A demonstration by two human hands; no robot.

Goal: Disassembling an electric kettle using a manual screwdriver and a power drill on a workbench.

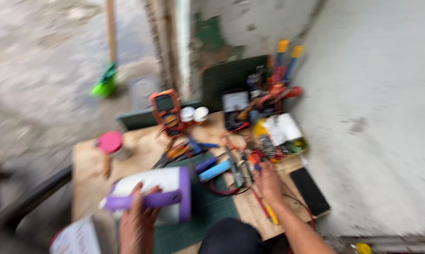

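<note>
left hand (pixel 138 221) grips white-purple lamp (pixel 151 195) by its handle, steadying it; right hand (pixel 269 181) loosely open, reaching into tools (pixel 231 164), grasp unclear through blur.

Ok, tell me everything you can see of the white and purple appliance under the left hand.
The white and purple appliance lies on its side, partly on a green cutting mat on the wooden table. Its body looks like white plastic, with a purple band at its right end and a purple handle along the near side. The left hand grips that handle. The picture is blurred, so finer details cannot be made out.
</note>
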